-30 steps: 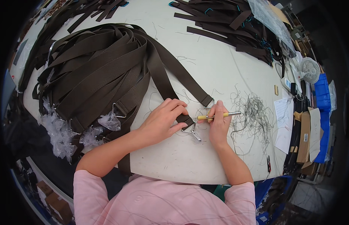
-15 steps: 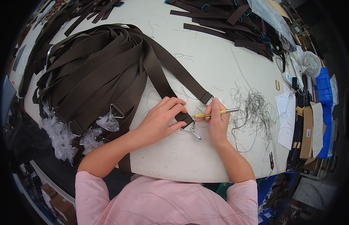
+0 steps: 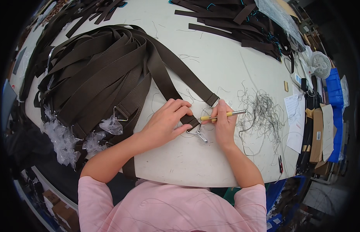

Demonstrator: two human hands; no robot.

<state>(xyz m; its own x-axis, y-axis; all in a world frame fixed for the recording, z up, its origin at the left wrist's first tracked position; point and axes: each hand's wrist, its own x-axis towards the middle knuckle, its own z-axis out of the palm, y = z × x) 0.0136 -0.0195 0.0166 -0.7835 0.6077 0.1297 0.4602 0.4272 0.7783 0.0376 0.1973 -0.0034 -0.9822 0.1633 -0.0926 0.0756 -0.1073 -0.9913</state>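
Observation:
My left hand (image 3: 170, 118) pinches the end of a dark brown webbing strap (image 3: 190, 121) against the table, thumb and fingers closed on it. A metal snap hook (image 3: 202, 136) hangs from that end, on the side toward me. In my right hand (image 3: 225, 125) is a slim yellow pen-like tool (image 3: 208, 117) with a silver rear end. Its tip is at the strap's edge, beside my left fingertips; whether it touches cannot be made out. Just beyond my right fingers lies a second strap end (image 3: 211, 99) with a metal fitting, partly hidden by them.
A big heap of brown straps (image 3: 94, 73) with plastic-wrapped hooks (image 3: 62, 141) fills the left. Loose thread tangles (image 3: 263, 112) lie right of my right hand. More dark straps (image 3: 234, 23) lie at the far side. Small snips (image 3: 280, 164), papers (image 3: 294, 123) and a fan (image 3: 321, 65) are rightward.
The yellow tool has turned slightly, its tip shifting a little at the strap's edge. Both hands stay in nearly the same place.

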